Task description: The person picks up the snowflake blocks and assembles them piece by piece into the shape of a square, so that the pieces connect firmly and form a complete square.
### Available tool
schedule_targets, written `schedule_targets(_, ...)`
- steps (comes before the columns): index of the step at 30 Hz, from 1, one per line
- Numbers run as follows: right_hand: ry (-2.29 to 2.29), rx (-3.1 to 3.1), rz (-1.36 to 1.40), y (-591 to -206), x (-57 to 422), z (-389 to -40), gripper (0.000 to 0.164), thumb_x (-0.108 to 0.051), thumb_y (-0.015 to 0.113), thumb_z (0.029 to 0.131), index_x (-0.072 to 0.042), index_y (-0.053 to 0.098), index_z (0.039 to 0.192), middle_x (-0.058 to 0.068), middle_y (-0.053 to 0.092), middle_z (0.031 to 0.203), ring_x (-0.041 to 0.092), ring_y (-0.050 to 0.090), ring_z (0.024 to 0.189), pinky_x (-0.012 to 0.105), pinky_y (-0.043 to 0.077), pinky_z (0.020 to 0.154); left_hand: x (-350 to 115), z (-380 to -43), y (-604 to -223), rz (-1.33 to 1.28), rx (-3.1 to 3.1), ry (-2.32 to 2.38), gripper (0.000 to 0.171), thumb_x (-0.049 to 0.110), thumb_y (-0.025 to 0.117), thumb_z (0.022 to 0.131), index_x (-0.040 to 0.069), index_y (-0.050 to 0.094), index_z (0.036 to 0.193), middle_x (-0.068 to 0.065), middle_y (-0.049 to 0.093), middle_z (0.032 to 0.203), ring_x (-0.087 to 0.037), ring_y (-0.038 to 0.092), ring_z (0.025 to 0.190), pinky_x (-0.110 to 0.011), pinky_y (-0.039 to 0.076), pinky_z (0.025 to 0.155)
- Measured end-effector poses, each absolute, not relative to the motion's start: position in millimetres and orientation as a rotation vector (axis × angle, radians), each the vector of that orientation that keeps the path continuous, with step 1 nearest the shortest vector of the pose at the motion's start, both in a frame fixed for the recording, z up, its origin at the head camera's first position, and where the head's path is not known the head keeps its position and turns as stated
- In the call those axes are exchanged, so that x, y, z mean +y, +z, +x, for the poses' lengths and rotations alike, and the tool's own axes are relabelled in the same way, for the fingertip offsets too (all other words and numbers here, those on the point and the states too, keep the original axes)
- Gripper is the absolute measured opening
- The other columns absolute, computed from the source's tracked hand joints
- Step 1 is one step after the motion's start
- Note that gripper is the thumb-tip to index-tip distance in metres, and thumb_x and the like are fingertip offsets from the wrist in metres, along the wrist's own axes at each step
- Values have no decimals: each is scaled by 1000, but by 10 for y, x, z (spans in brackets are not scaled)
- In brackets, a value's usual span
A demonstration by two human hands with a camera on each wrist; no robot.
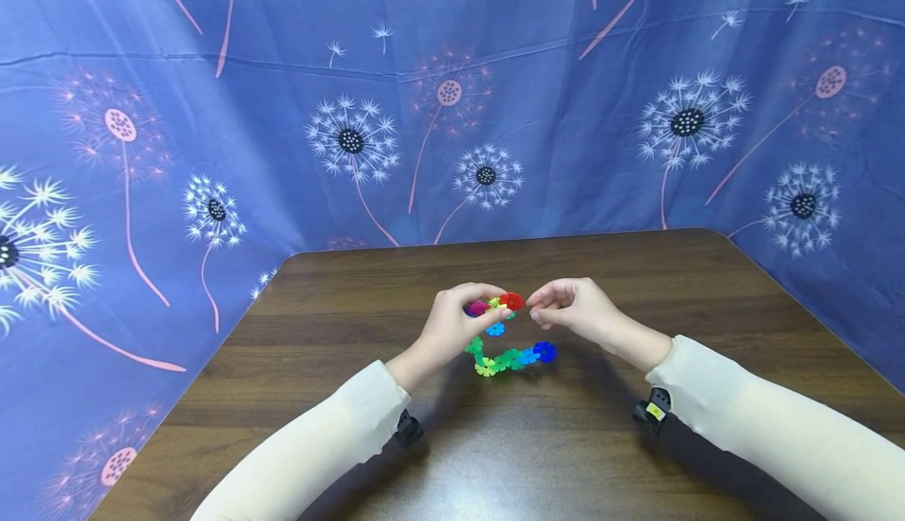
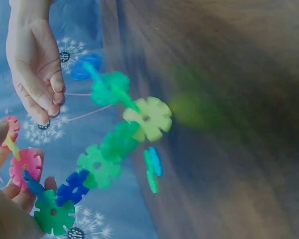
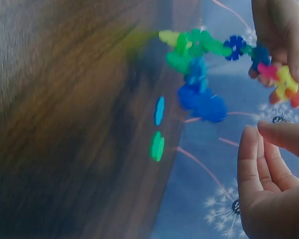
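Observation:
A chain of slotted plastic flower discs [image 2: 98, 167] in red, yellow, pink, blue and green hangs from my left hand [image 1: 452, 318]. The fingers and thumb pinch it near its red end disc [image 1: 512, 301]. Its lower part curves below the hand, through a yellow-green disc [image 2: 148, 118], to a dark blue end disc [image 1: 545, 352]. Just right of the red disc is my right hand [image 1: 581, 313], fingers loosely bent and nothing visible between them. In the right wrist view its thumb and fingertips [image 3: 249, 134] come close together below the chain.
Two loose discs, a light blue disc [image 3: 159, 110] and a green disc [image 3: 157, 146], lie on the brown wooden table [image 1: 353, 285] beyond the chain. A blue dandelion-patterned cloth [image 1: 566, 152] hangs behind the table's far edge.

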State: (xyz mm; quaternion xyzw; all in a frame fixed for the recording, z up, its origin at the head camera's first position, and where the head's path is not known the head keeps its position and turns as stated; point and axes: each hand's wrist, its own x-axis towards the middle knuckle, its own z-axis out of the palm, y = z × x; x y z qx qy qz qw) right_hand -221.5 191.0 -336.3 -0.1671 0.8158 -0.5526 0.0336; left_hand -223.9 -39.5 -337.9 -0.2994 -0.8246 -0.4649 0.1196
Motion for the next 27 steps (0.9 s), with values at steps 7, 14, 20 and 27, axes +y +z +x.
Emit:
schedule_targets(7, -1658, 2546, -388, -3439, 1971, -2371, 23, -6, 70, 87, 6, 66, 107, 4, 70, 84, 26, 68, 79, 42, 57, 80, -460, -2233, -3507, -828, -2343, -1498, 21, 20, 75, 85, 12, 71, 104, -5, 71, 85, -7, 57, 64, -23, 49, 56)
schedule_targets(14, -1657, 2564, -333, -3528, 1961, -2516, 24, -7, 69, 88, 7, 66, 106, 3, 71, 81, 21, 68, 75, 48, 56, 82, -509, -2196, -3587, -773, -2339, -1669, 20, 17, 75, 85, 9, 70, 103, -12, 74, 93, -17, 65, 77, -30, 55, 69)
schedule_targets(20, -1608, 2598, -326, -3590, 1877, -2636, 27, -7, 70, 87, 10, 65, 108, 16, 72, 88, 9, 64, 70, 32, 57, 74, -506, -2033, -3492, -717, -2372, -1799, 19, 5, 71, 87, -3, 66, 103, -23, 71, 98, -39, 67, 90, -35, 56, 80)
schedule_targets(27, -1514, 2599, -366, -3656, 1664, -2706, 27, -8, 70, 88, 9, 66, 108, 15, 73, 92, 9, 64, 76, 30, 55, 76, -488, -2159, -3788, -582, -2280, -1971, 14, 5, 72, 85, -1, 68, 97, -21, 70, 92, -25, 67, 75, -37, 58, 74)
